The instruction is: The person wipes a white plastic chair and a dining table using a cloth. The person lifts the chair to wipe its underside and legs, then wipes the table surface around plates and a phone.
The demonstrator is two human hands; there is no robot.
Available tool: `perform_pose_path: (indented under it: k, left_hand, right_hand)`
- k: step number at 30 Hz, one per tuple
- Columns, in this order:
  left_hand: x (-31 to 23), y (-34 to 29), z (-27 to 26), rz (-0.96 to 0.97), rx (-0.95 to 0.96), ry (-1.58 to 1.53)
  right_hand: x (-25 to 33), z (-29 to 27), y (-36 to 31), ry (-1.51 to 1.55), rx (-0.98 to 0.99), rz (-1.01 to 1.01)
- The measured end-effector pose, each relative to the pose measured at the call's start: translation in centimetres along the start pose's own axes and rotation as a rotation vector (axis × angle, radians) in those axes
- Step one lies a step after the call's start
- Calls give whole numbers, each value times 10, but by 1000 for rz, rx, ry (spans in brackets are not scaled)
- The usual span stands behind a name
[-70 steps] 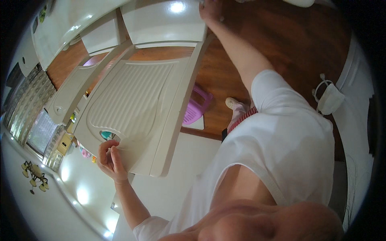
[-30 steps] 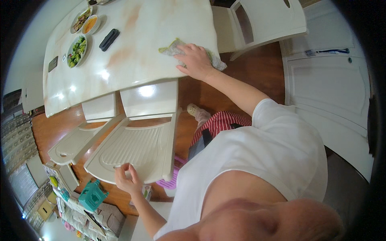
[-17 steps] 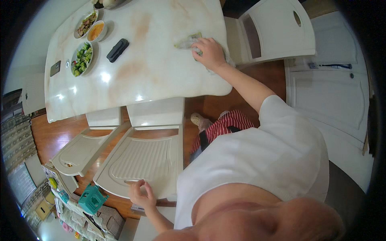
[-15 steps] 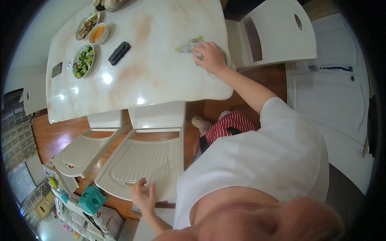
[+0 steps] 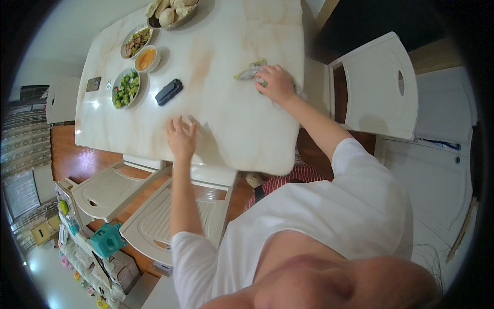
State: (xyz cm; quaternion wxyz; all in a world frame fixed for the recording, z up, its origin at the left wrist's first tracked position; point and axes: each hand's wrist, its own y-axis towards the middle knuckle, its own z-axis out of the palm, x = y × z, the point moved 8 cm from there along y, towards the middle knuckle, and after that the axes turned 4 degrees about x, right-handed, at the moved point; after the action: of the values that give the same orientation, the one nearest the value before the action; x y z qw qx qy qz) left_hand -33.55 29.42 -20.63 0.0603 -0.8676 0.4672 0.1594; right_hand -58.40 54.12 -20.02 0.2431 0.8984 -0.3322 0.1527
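Observation:
My right hand [image 5: 278, 85] presses down on a crumpled white cloth [image 5: 249, 71] with green-yellow edges, its fingers curled over it near the right end of the pale marble table [image 5: 231, 123]. Part of the cloth is hidden under the palm. Over the table's near edge reaches my left hand [image 5: 181, 139], fingers spread and nothing in it. Just beyond that hand lies a dark, elongated case-like object [image 5: 169, 92], not touched by either hand.
At the far left stand a plate of green vegetables [image 5: 126, 90], a bowl of orange food [image 5: 146, 58], a plate of stir-fry [image 5: 137, 42] and a bowl of buns [image 5: 167, 18]. A phone [image 5: 93, 84] lies near the edge. White chairs [image 5: 381, 87] surround the table.
My left hand has risen from beside the chair to over the table's near edge. My right hand stays on the cloth. The view has shifted, showing more of the bun bowl.

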Motion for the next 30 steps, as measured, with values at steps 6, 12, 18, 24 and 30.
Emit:
perform_pose_path:
  k: [6,12,18,24,30]
  left_hand:
    - [-42,6,47,-382,-81,200]
    - [-36,3,48,-403,-36,173]
    - [-41,8,44,-395,-38,171]
    - [-37,7,46,-401,-28,167]
    - [-45,8,42,-387,-40,210]
  right_hand:
    - [-102,-7,81,-114,-9,68]
    - [-243,-31,170,-347,-182,231]
    - [-295,-35,239,-397,-61,430]
    - [-298,-42,289,-339,60,586]
    - [-277,-35,306,-296,18,503]
